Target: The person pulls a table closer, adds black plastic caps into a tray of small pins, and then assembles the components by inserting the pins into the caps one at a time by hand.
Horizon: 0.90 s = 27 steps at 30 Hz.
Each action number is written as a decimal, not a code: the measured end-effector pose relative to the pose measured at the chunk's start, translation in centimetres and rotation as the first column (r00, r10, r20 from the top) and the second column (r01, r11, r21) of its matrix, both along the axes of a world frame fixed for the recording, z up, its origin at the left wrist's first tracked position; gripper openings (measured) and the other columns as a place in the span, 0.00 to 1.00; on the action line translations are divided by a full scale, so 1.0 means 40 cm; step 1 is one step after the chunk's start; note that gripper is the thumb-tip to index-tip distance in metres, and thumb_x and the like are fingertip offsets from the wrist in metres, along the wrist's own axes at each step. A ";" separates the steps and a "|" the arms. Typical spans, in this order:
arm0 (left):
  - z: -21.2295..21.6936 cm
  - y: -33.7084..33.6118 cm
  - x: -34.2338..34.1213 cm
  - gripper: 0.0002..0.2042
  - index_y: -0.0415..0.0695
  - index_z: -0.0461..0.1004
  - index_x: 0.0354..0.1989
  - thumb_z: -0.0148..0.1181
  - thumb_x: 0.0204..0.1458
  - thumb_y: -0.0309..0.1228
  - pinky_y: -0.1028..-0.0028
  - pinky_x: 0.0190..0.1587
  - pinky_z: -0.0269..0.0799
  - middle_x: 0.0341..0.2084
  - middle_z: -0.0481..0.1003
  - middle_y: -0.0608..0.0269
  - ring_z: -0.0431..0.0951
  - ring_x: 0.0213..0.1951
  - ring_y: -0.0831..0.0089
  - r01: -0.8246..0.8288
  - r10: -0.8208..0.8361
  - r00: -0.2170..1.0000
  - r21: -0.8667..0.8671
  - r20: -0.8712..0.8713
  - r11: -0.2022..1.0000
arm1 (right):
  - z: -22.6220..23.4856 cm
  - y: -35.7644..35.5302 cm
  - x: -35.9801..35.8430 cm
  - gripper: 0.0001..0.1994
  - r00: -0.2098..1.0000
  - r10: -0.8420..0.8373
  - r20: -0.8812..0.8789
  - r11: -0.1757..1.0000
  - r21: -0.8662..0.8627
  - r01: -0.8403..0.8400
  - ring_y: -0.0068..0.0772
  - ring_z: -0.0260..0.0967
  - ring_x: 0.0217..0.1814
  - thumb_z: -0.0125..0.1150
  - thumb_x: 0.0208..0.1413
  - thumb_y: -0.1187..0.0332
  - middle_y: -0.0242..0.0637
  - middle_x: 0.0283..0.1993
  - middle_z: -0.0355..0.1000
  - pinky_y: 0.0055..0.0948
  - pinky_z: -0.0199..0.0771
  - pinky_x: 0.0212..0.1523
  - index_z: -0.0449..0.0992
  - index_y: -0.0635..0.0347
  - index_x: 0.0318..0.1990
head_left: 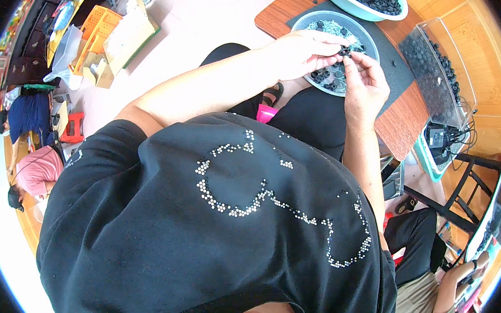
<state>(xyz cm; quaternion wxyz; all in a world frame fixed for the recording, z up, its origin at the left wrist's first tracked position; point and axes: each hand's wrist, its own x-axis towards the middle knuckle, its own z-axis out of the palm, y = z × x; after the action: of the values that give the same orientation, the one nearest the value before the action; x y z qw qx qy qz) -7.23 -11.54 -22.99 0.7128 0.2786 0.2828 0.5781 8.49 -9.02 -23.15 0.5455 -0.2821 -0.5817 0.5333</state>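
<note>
Above a shallow round clear tray, both of my hands meet at a small black round piece. The fingertips of my left hand pinch it from the left. From the right, the thumb and forefinger of my right hand close on the same piece. Fingers cover part of it, so its exact kind is unclear. In the tray lie pale bluish strands and several loose black pieces.
The tray stands on a dark mat over a brown table. A pale blue basin of black pieces is behind; a clear bin and a teal basket with cables stand right. Other people sit nearby.
</note>
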 end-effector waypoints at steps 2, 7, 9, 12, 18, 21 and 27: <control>0.010 -0.004 0.003 0.15 0.30 0.65 0.49 0.49 0.56 0.25 0.81 0.46 0.71 0.37 0.71 0.57 0.72 0.39 0.76 -0.011 0.011 1.000 -0.008 -0.015 1.000 | 0.000 -0.001 -0.003 0.07 1.000 -0.020 -0.009 1.000 0.014 0.020 0.16 0.69 0.34 0.57 0.49 0.82 0.33 0.34 0.71 0.14 0.69 0.34 0.72 0.68 0.37; 0.013 -0.002 0.005 0.15 0.31 0.66 0.49 0.49 0.56 0.26 0.81 0.46 0.71 0.38 0.71 0.57 0.72 0.39 0.76 -0.029 0.028 0.999 -0.026 -0.042 0.999 | 0.007 -0.008 -0.005 0.07 1.000 -0.008 -0.027 1.000 -0.024 0.007 0.16 0.69 0.33 0.58 0.48 0.83 0.33 0.35 0.71 0.14 0.69 0.33 0.73 0.67 0.36; 0.019 -0.004 0.009 0.15 0.31 0.66 0.49 0.49 0.56 0.26 0.81 0.46 0.71 0.38 0.71 0.58 0.72 0.39 0.77 -0.036 0.035 0.998 -0.026 -0.049 0.999 | -0.005 -0.002 -0.001 0.07 0.997 -0.054 0.053 0.997 0.056 0.051 0.17 0.68 0.33 0.59 0.47 0.83 0.33 0.35 0.71 0.15 0.69 0.33 0.73 0.67 0.35; 0.009 -0.002 0.003 0.14 0.31 0.67 0.49 0.49 0.56 0.27 0.81 0.45 0.71 0.37 0.71 0.58 0.72 0.39 0.77 -0.018 0.018 0.999 0.005 -0.048 1.000 | -0.015 0.002 -0.002 0.07 0.990 -0.108 0.095 0.983 0.159 0.092 0.17 0.69 0.32 0.61 0.45 0.82 0.33 0.33 0.71 0.16 0.69 0.32 0.74 0.67 0.34; 0.014 -0.008 0.010 0.14 0.32 0.68 0.47 0.50 0.56 0.27 0.81 0.44 0.71 0.37 0.72 0.59 0.72 0.37 0.78 -0.043 0.043 0.994 0.004 -0.097 0.999 | -0.006 0.001 -0.002 0.07 0.985 -0.114 0.133 0.977 0.195 0.087 0.17 0.68 0.31 0.64 0.43 0.80 0.33 0.30 0.71 0.15 0.68 0.30 0.75 0.66 0.32; 0.022 -0.012 0.009 0.14 0.32 0.69 0.47 0.51 0.56 0.28 0.81 0.45 0.70 0.37 0.72 0.59 0.71 0.37 0.78 -0.047 0.048 0.989 0.014 -0.137 0.999 | -0.005 0.003 0.000 0.07 0.983 -0.094 0.159 0.980 0.188 0.063 0.16 0.67 0.30 0.64 0.44 0.80 0.31 0.30 0.71 0.15 0.67 0.30 0.75 0.65 0.32; 0.026 -0.012 0.012 0.14 0.32 0.69 0.47 0.51 0.55 0.28 0.80 0.44 0.70 0.38 0.72 0.58 0.72 0.38 0.77 -0.028 0.030 0.983 0.012 -0.179 1.000 | 0.001 0.002 0.010 0.11 0.994 0.086 0.072 0.996 0.008 -0.087 0.15 0.66 0.31 0.63 0.45 0.80 0.30 0.32 0.70 0.14 0.67 0.32 0.73 0.65 0.37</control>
<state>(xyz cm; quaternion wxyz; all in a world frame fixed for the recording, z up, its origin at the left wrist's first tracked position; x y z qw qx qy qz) -6.76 -12.03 -21.93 0.6748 0.3287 0.3470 0.5623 8.88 -8.92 -23.12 0.5022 -0.2724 -0.6157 0.5427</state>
